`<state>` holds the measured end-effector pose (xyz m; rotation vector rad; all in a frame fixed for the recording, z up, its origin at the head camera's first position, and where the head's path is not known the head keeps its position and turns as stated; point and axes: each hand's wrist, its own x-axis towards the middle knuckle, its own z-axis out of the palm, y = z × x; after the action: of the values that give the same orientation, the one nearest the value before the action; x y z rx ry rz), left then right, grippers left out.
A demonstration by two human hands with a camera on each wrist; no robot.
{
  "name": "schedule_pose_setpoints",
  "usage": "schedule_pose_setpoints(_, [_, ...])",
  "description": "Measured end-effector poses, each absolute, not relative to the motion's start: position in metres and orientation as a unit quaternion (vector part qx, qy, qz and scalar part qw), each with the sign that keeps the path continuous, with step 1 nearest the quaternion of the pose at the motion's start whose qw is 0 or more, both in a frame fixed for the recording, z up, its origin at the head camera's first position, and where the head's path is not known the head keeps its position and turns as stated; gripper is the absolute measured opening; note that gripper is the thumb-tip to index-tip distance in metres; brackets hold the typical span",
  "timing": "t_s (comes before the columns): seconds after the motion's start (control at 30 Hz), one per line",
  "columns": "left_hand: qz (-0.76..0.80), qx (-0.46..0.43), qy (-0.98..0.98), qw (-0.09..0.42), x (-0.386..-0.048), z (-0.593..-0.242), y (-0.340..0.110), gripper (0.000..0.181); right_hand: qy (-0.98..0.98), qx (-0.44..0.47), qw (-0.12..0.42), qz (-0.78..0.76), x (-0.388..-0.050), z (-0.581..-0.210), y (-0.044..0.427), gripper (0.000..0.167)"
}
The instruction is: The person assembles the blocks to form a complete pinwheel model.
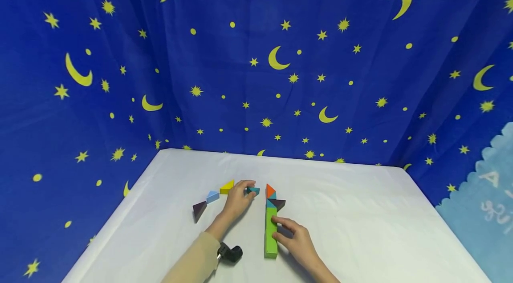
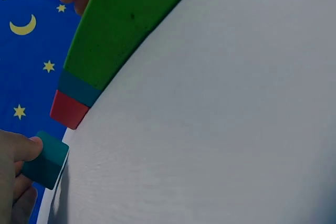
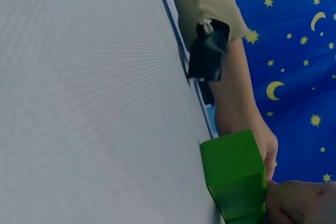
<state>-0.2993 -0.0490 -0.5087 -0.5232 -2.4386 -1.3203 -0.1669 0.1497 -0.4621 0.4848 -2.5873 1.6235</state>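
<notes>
My left hand (image 1: 237, 200) pinches a teal triangular block (image 1: 254, 191) between thumb and fingers, near the far end of a row of blocks. The left wrist view shows the thumb on the teal block (image 2: 46, 161). A long green block (image 1: 271, 234) lies lengthwise on the table, and my right hand (image 1: 298, 243) touches its right side with thumb and finger. Beyond it lie teal and orange triangular blocks (image 1: 270, 190) and a dark triangular block (image 1: 277, 204). In the right wrist view the green block's end (image 3: 233, 156) is close by.
Left of my left hand lie a yellow triangular block (image 1: 227, 187), a light blue block (image 1: 213, 196) and a dark triangular block (image 1: 198, 210). A black device (image 1: 230, 253) is attached at my left sleeve. A blue star-and-moon curtain (image 1: 248, 74) borders the white table (image 1: 360, 229).
</notes>
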Motion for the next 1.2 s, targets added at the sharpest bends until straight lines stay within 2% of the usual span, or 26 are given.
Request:
schedule_pose_setpoints(0.37, [-0.5,-0.201,-0.832,0.131,-0.274,-0.513,-0.05,0.029,-0.823,0.141,0.003,0.55,-0.168,-0.467,0.153,0.038])
schedule_pose_setpoints(0.83, [-0.494,-0.225,-0.829,0.13,-0.286,-0.51,-0.044,0.042,-0.814,0.139,0.003,0.564,-0.173,-0.464,0.153,0.039])
schedule_pose_setpoints(1.2, [-0.458,-0.213,-0.847,0.167,-0.288,-0.516,-0.04,0.048,-0.811,0.131,0.001,0.571,-0.183,-0.494,0.156,0.041])
